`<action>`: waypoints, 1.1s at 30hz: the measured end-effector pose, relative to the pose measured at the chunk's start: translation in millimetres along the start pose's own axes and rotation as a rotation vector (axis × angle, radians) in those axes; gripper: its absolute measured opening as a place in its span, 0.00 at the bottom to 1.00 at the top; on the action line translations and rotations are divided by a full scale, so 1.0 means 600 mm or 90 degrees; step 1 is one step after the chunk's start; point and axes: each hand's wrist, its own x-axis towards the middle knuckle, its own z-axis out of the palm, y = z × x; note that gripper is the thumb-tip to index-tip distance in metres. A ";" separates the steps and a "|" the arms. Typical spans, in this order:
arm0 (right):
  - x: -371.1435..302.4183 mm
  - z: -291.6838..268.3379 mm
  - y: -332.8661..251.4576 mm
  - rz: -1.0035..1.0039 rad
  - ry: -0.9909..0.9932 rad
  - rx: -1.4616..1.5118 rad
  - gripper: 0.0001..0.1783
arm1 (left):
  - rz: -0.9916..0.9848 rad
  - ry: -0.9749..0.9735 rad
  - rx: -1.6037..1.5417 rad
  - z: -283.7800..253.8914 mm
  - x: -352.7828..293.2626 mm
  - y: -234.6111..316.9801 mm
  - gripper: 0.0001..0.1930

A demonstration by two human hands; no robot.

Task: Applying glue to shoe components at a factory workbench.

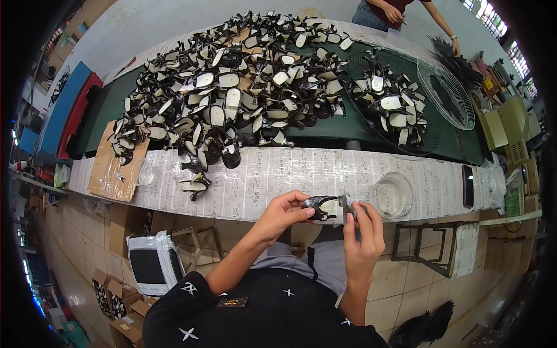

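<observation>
My left hand pinches a glossy black curved piece with a cream face, which looks like a shoe heel. Close by, my right hand is closed on a small dark grey object of unclear kind, held upright against or just beside the piece's right end. Both hands are over the near edge of the wrapped table. A large heap of similar black-and-cream pieces covers the green surface beyond, and a few have spilled onto the wrapping.
A clear round tub stands right of my hands, with a phone farther right. Leftward are a cardboard sheet and a clear cup. More pieces fill a wire fan guard. Another person stands at the far right.
</observation>
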 end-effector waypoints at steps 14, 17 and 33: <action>-0.006 -0.005 -0.008 0.171 0.008 0.242 0.13 | -0.032 0.014 -0.082 0.001 0.004 0.006 0.10; -0.010 0.003 -0.015 0.188 -0.012 0.269 0.13 | -0.025 0.015 -0.076 0.003 0.004 0.004 0.09; -0.017 -0.008 -0.011 0.109 0.024 0.074 0.14 | -0.029 0.041 -0.073 0.002 0.002 0.000 0.06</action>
